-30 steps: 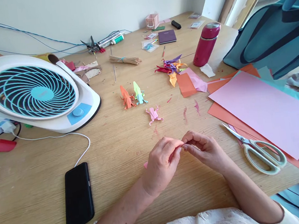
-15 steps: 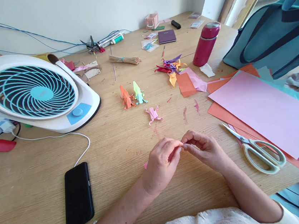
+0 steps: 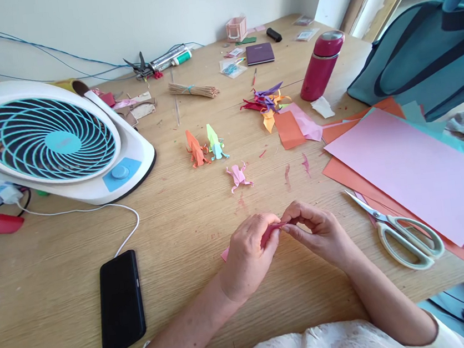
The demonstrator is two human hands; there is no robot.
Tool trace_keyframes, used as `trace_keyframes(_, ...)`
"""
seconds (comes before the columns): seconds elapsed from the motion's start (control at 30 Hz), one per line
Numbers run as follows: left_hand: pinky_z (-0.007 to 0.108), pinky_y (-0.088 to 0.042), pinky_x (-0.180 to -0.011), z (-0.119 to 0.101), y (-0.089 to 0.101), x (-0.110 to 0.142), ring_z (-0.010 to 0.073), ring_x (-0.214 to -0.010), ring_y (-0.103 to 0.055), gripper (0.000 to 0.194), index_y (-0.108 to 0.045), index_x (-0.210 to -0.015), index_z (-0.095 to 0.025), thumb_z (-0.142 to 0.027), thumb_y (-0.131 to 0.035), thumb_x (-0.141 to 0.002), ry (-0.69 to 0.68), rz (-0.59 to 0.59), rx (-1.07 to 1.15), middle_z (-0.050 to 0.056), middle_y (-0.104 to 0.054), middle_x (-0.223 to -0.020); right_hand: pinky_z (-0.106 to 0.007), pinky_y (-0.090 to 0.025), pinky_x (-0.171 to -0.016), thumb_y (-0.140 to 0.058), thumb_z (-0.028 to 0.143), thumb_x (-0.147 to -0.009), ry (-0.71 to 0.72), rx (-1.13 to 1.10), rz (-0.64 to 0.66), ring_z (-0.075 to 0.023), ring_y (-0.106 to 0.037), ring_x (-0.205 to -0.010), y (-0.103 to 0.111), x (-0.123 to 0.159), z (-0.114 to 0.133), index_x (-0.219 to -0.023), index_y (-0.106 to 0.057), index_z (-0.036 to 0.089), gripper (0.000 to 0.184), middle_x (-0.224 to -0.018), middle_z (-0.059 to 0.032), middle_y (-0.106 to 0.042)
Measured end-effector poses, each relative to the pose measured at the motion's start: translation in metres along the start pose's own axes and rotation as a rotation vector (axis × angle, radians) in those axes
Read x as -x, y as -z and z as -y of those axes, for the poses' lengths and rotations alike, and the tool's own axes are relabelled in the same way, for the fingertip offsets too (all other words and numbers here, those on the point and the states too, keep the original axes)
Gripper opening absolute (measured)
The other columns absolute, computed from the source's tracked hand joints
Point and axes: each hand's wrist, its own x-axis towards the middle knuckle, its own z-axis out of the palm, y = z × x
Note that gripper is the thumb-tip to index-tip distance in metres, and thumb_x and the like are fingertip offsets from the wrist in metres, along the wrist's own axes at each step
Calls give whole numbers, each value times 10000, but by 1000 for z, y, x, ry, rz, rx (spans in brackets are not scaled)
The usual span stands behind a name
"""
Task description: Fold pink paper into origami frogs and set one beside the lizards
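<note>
Between my hands is a narrow piece of folded pink paper (image 3: 270,231), mostly covered by my fingers. My left hand (image 3: 250,253) is closed around it, and a pink corner sticks out on the far left side of that hand. The fingertips of my right hand (image 3: 316,231) pinch the paper's pointed right end, close against the left fingertips. Just beyond my hands a pink origami frog (image 3: 238,177) lies on the table. Farther back stand an orange origami figure (image 3: 197,150) and a light green one (image 3: 215,143).
Scissors (image 3: 402,235) and stacked coloured sheets (image 3: 415,164) lie to the right, before a teal bag (image 3: 415,58). A red bottle (image 3: 322,66) stands behind folded paper pieces (image 3: 268,103). Left are a white fan (image 3: 138,162) and a phone (image 3: 120,304) on a cable.
The fingers of my left hand have shifted a little, and more of the pink paper shows between them. My right hand keeps its pinch in nearly the same place. The view has tilted slightly.
</note>
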Motion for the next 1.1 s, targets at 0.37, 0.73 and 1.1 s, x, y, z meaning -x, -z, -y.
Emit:
trace_keyframes(0.37, 232, -526, -783, 1, -1, 1, 124, -844, -683, 203, -572, -1034, -226, -75, -584, -899, 50, 32, 77, -9, -708, -934, -289, -468, -695, -611, 318, -941, 29, 40, -18, -166, -575, -743, 1, -1, 0, -849, -649, 222, 138, -791, -24, -617)
trace_keyframes(0.73, 243, -503, -717, 4, 1, -2, 132, -759, -646, 126, -675, -902, -218, -105, -629, -873, 206, 114, 162, -13, -701, -826, -287, -446, -666, -625, 310, -928, 22, 83, -72, -158, -566, -706, -1, -1, 1, -810, -648, 210, 156, -760, -17, -620)
trace_keyframes(1.1, 214, -415, -638, 6, 3, -11, 94, -656, -573, 24, -718, -816, -196, -191, -708, -837, 450, 62, 407, -31, -704, -740, -277, -460, -672, -657, 380, -915, -28, -139, -85, -152, -568, -728, -6, -2, -3, -869, -661, 208, 178, -801, -20, -612)
